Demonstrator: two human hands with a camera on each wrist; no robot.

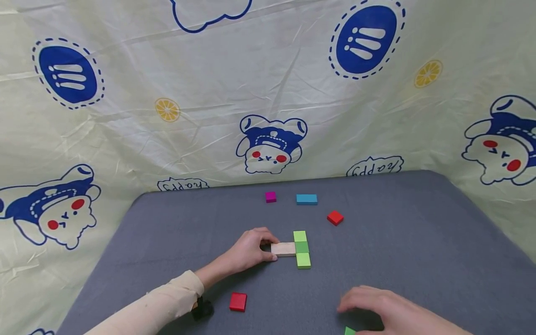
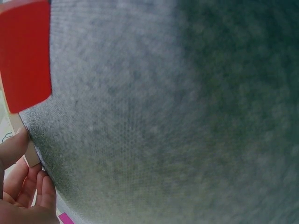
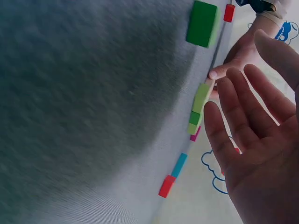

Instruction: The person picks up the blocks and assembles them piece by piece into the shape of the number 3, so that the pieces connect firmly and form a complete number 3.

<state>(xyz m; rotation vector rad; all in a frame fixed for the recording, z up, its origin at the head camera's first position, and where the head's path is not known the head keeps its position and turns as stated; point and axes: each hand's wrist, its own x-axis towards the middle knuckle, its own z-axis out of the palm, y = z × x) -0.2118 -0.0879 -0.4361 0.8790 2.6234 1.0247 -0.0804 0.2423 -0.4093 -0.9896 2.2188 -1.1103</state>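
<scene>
Left hand (image 1: 253, 247) at the pale block (image 1: 283, 249), its fingers clamped on the block's left end, thumb along the near edge and forefinger along the far one. The pale block lies flat near the middle of the grey surface (image 1: 418, 246), its right end against a short row of three: far lime block (image 1: 299, 236), green block (image 1: 302, 247) and near lime block (image 1: 303, 261), touching side by side. Right hand (image 1: 383, 304) at the lower right, fingers extended and apart, holding nothing; beside it, and not gripped, a loose green block (image 3: 201, 24), mostly cut off by the lower edge of the head view. Beyond the row, toward the far edge: magenta block (image 1: 271, 197) at left, blue block (image 1: 307, 199) to its right, and far red block (image 1: 335, 217), set obliquely, nearer and farther right. Near red block (image 1: 237, 302): in front of the left hand, beside the black device (image 1: 203, 309) at the left wrist. Background: printed cloth (image 1: 209, 70).
</scene>
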